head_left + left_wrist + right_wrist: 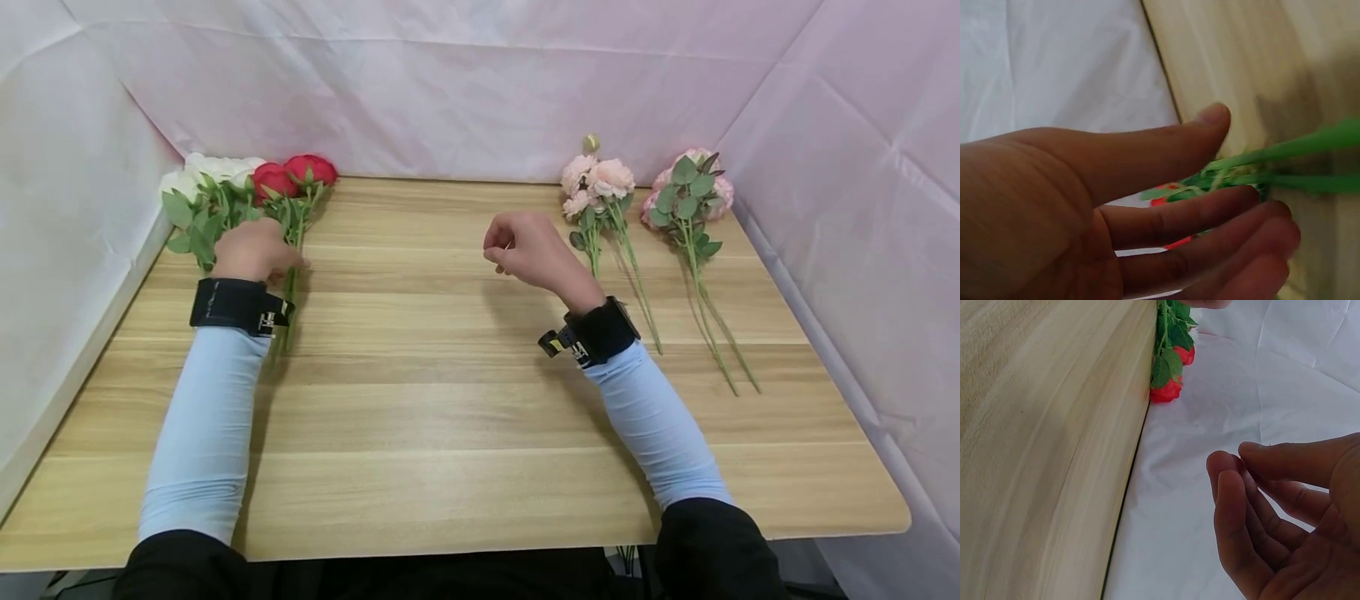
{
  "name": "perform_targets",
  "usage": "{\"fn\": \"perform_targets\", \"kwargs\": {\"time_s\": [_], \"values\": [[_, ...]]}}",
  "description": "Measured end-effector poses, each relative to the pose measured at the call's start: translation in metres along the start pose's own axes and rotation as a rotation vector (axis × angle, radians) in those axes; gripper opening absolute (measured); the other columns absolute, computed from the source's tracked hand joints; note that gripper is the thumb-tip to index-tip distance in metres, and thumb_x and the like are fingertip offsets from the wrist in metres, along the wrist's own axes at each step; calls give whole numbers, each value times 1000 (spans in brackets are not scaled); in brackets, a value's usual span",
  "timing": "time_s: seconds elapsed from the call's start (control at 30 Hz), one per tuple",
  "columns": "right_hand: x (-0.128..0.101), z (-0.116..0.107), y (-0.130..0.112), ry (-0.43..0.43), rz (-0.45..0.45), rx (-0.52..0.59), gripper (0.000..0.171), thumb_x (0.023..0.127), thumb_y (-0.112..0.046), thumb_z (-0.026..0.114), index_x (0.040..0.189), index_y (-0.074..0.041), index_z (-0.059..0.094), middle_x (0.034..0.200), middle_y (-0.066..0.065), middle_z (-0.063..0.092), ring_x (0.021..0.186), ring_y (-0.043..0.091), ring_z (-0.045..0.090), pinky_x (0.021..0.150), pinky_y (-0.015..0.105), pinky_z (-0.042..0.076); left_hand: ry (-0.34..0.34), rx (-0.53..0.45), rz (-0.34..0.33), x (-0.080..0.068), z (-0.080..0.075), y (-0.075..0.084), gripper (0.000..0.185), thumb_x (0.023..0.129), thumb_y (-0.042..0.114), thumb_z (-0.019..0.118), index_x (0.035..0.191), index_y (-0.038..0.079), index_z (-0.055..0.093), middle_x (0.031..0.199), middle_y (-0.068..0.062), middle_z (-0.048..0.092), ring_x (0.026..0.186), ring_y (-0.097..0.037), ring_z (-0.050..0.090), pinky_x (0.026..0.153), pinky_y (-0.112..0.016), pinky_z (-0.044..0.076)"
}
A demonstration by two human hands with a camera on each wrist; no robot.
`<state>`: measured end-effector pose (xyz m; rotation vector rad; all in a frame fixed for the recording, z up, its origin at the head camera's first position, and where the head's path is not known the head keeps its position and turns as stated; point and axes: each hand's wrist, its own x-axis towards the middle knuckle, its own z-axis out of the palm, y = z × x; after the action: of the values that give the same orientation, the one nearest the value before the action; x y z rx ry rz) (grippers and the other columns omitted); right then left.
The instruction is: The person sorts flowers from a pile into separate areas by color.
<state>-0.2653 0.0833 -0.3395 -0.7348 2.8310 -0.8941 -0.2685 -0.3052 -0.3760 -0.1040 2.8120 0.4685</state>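
Head view: left hand (257,252) at the stems of 2 red blooms (312,169), far left of the table (420,433); white blooms (225,167) just beside. Right hand (534,257) hovers right of centre.

Left wrist view: thumb and fingers parted, grasping nothing; green stems (1310,144) beyond. Closing here could snag neighbouring leaves, foliage being crowded.

Right wrist view: fingers loosely curled, empty.

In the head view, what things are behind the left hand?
Beyond the left hand, green leaves, white flowers and red flowers show; whatever lies directly behind it is covered.
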Motion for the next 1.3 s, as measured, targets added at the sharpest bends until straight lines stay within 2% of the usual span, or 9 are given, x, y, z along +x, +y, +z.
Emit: {"fn": "perform_targets", "kwargs": {"time_s": [0.07,0.17,0.27,0.37,0.6,0.8,0.97,1.2,1.3], "values": [[0,0,-1,-6,0,10,5,97,-10,68,95,-7,71,84,9,75,76,26,76,62,30,53,-7,2,7,3,2,-1,38,92,35,72,74,3,62,58,-8,63,61,-26,62,64,-44,50],[0,1,-1,-13,-2,13,4,97,-10,69,94,-7,71,83,8,75,77,28,76,62,31,53,10,27,-6,6,6,-1,33,93,31,69,85,-1,65,69,-14,66,76,-36,67,73,-53,53],[0,1,-1,-11,-3,9,4,97,-10,69,94,-7,71,83,9,75,77,29,76,63,30,52,39,47,-26,8,9,0,25,94,23,60,85,0,62,83,-22,66,90,-44,64,82,-62,51],[0,1,-1,-3,-3,0,5,96,-10,69,93,-8,72,83,8,76,76,26,76,64,29,51,71,45,-21,8,10,1,18,90,15,53,81,1,60,90,-27,65,90,-45,64,78,-61,50],[0,2,1,-14,2,1,4,97,-11,69,94,-8,71,83,8,75,77,28,76,64,29,51,82,33,1,7,7,2,20,89,13,52,87,-3,63,70,-18,66,81,-43,66,64,-54,53],[0,1,-1,-25,8,4,4,97,-11,69,95,-8,72,83,8,75,76,26,75,63,29,51,129,-24,38,1,0,3,18,82,13,56,66,4,58,55,-10,63,63,-35,64,53,-45,50],[-1,2,-3,-31,8,-7,4,97,-12,69,95,-9,72,83,7,75,74,21,74,65,29,50,187,-48,35,-11,-13,8,20,80,11,56,61,6,56,59,-12,60,59,-34,60,46,-42,45],[-1,3,-3,-41,3,-7,5,97,-12,69,95,-8,72,84,8,75,75,24,75,65,29,51,313,-52,52,-31,-31,25,29,79,3,50,52,11,43,48,2,34,47,-19,37,43,-34,32],[0,4,-4,-44,0,-11,5,97,-12,69,95,-8,72,85,10,76,75,25,75,65,29,52,338,-63,50,-39,-37,31,33,78,3,49,48,14,39,47,4,29,46,-15,30,45,-32,27]]}}
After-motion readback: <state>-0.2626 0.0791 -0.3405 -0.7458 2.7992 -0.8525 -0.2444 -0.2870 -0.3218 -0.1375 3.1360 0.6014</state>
